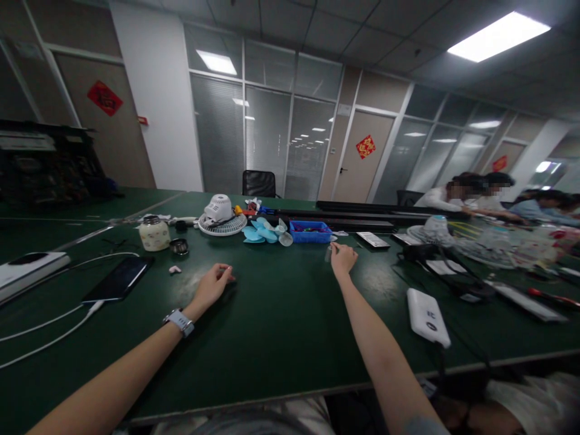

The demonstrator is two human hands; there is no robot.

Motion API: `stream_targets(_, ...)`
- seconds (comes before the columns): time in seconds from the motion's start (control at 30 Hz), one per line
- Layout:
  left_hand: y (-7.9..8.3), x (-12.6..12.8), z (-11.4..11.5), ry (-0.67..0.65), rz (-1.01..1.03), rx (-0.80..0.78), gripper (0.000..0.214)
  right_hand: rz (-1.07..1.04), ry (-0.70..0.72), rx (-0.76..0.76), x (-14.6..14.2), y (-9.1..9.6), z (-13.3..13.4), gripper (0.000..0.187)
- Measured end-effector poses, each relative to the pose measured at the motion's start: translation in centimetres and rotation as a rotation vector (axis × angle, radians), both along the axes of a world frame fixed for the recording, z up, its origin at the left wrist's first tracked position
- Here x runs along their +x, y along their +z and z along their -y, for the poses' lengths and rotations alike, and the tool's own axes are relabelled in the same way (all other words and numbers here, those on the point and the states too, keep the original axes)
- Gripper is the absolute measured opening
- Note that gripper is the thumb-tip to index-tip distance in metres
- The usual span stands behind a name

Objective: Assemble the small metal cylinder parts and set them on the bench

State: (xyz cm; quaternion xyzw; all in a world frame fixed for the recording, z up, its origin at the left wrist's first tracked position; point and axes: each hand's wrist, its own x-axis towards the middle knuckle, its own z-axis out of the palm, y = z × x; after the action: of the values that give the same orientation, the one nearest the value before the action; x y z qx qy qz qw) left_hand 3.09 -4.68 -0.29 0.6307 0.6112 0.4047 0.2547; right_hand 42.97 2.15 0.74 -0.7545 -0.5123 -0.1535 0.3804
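My left hand [212,285] rests on the dark green table [281,326] with its fingers loosely curled and nothing in it; a watch [180,321] is on that wrist. My right hand [343,257] reaches forward and pinches a small grey part [328,252] standing on the table. Just beyond it are a blue tray [310,232] of small parts and light-blue fan blades [265,232]. A white fan body on its round grille [220,217] lies further left.
A phone [118,278] on a white cable lies at the left, next to a white jar [154,233], a metal ring [179,245] and a small white piece [174,269]. A white power bank [427,316] sits at the right. Other people work at the far right.
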Motion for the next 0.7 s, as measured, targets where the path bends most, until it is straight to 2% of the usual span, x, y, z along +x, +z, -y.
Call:
stream_targets(0.4, 0.3, 0.1, 0.2, -0.006, -0.066, -0.009, 0.041, 0.061, -0.018, -0.086, -0.1, -0.1, 0.1, 0.037)
stream_targets(0.57, 0.1, 0.0, 0.0, -0.019, -0.062, -0.006, 0.041, 0.087, 0.011, -0.033, 0.2, -0.8, 0.3, 0.036)
stream_targets(0.7, 0.1, 0.0, 0.2, -0.028, -0.067, 0.010, 0.041, 0.048, 0.045, -0.015, 1.3, -1.4, 0.8, 0.053)
